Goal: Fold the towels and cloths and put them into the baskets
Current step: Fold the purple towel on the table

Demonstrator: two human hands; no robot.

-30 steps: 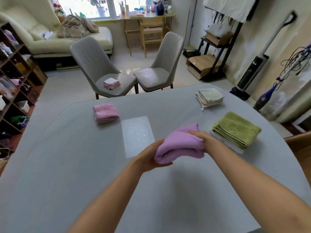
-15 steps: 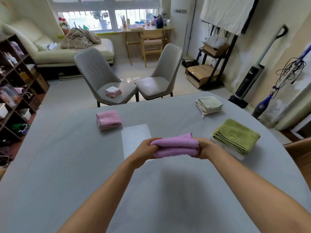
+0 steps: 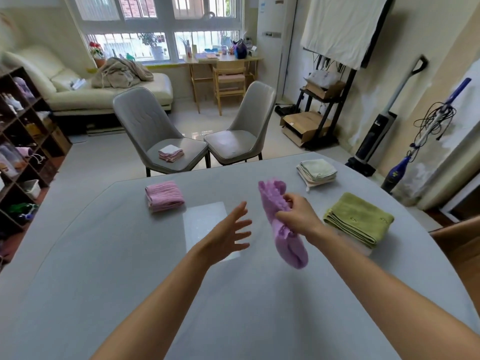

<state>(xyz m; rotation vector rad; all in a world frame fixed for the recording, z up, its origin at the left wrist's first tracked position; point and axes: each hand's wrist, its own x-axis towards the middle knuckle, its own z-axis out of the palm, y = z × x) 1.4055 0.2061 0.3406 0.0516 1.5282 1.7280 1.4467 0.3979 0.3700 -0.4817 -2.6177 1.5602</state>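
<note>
Our left hand (image 3: 228,233) has just let go, fingers spread; our right hand (image 3: 298,216) alone grips the folded purple towel (image 3: 283,229), now upended above the table's (image 3: 104,281) middle, ready for stowing.

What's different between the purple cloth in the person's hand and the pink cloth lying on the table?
The purple cloth is up in the air, gripped by the right hand; the pink cloth lies flat on the table, untouched. The purple cloth hangs on end, bunched and long; the pink cloth is a neat squarish stack. The purple cloth looks fluffy, the pink cloth ribbed. Both are folded.
</note>
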